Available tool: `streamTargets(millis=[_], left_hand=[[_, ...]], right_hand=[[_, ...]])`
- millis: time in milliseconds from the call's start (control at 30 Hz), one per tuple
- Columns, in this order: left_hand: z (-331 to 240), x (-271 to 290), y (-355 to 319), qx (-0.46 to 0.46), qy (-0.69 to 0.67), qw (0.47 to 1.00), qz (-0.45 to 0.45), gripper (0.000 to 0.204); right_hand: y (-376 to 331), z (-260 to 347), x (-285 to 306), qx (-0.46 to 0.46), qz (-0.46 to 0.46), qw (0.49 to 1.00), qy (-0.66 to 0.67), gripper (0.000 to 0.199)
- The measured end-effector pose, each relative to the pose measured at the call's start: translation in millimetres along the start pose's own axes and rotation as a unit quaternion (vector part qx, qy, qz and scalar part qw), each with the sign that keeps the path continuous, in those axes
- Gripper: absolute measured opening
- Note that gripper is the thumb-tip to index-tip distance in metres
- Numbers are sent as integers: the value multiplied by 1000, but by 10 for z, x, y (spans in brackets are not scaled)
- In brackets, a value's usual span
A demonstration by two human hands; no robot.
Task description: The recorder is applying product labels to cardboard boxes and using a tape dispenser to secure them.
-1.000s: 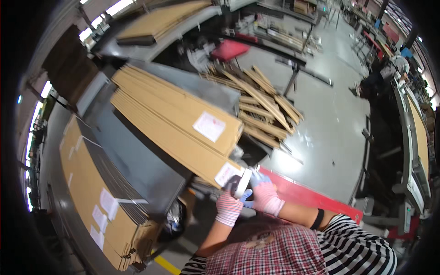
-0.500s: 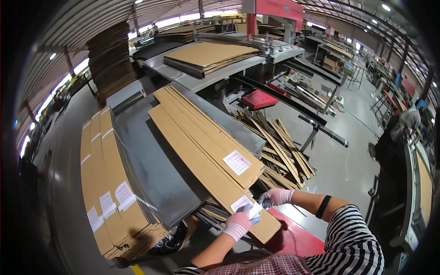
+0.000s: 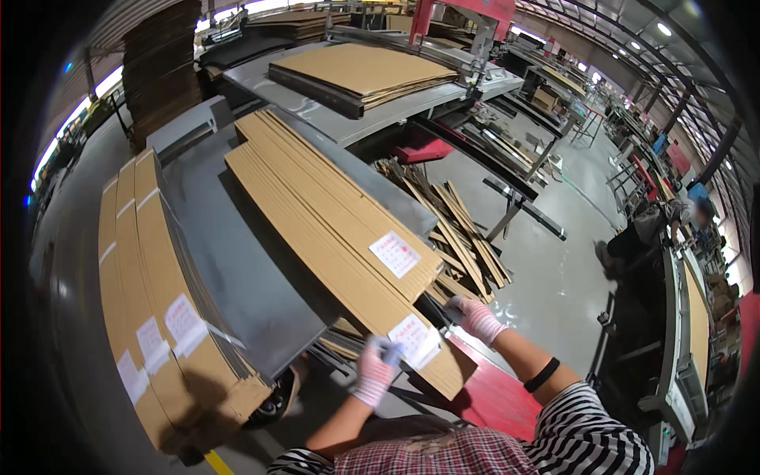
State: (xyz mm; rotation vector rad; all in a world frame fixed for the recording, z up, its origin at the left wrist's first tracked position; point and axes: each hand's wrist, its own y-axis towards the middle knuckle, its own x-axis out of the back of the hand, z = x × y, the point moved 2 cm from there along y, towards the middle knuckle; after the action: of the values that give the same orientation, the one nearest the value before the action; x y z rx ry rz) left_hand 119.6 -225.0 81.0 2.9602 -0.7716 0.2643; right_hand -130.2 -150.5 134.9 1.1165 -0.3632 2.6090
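Note:
Two stacks of long brown cardboard strips lie side by side on a grey metal table. Each has a white paper label; the nearer stack carries its label near its close end, the other stack a label with a red mark. My left hand, in a pink-and-white striped glove with grey fingertips, is at the left edge of the nearer stack beside its label; its fingers are smeared. My right hand, gloved alike, is just right of the stack's end, fingers curled together. Whatever they hold is hidden.
Strapped, labelled cardboard bundles stand at the left. Cardboard offcuts lie in a heap right of the table. Beyond are a pile of cardboard sheets and dark metal rails. A person stands at the far right.
Both hands have come away from the nearer label, the left to the left and the right to the upper right. The label now lies flatter on the cardboard. The whole view has shifted.

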Motion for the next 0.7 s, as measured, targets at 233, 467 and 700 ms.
streamTargets(millis=[233, 467, 700], left_hand=[[410, -457, -297, 190, -183, 961, -81, 86], [18, -1141, -1751, 316, -118, 940, 50, 109], [-178, -1284, -1020, 353, -342, 868, -64, 89]], right_hand=[[-614, -248, -353, -4, -34, 999, 4, 21], [-2017, -1192, 292, -139, 110, 970, 168, 15], [-1007, -687, -174, -35, 124, 991, -45, 31]])
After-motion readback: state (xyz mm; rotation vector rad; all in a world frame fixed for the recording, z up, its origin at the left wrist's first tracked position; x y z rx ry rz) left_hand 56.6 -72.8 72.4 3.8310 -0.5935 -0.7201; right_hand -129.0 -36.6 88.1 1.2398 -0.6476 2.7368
